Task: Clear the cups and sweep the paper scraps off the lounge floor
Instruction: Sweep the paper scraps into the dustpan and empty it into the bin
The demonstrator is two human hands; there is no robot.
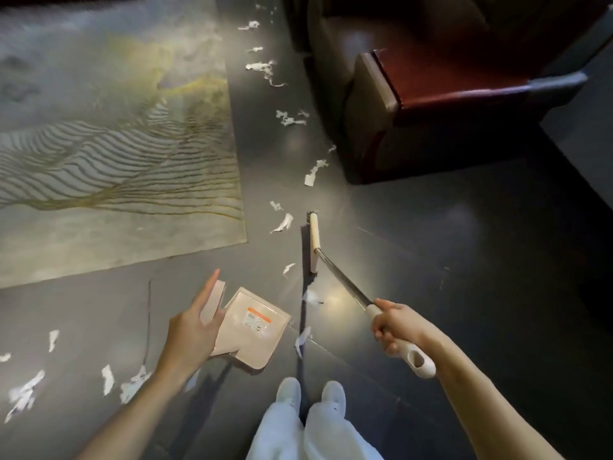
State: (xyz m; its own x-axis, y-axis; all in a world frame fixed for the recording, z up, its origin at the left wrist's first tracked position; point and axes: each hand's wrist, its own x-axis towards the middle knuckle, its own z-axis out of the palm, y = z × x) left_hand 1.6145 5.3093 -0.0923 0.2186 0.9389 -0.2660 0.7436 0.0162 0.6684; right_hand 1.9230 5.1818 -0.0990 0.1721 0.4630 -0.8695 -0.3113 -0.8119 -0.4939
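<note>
Well, dark floor (431, 260), scraps (313, 172) btw rug (116, 144), armchair (431, 78).

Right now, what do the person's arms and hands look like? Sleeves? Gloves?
No sleeves show: the left arm and right arm are bare. The left hand and right hand wear no gloves, rings or watch that I can see.

dustpan (255, 327) on floor (464, 260) | broom (314, 240) head just right of dustpan, a little behind | rug (116, 144) behind-left of dustpan | armchair (431, 94) well behind-right | paper scraps (311, 172) trail from dustpan's right side back between rug and armchair | loose scraps (25, 391) left of dustpan | shoes (288, 391) before dustpan, slightly right
</note>
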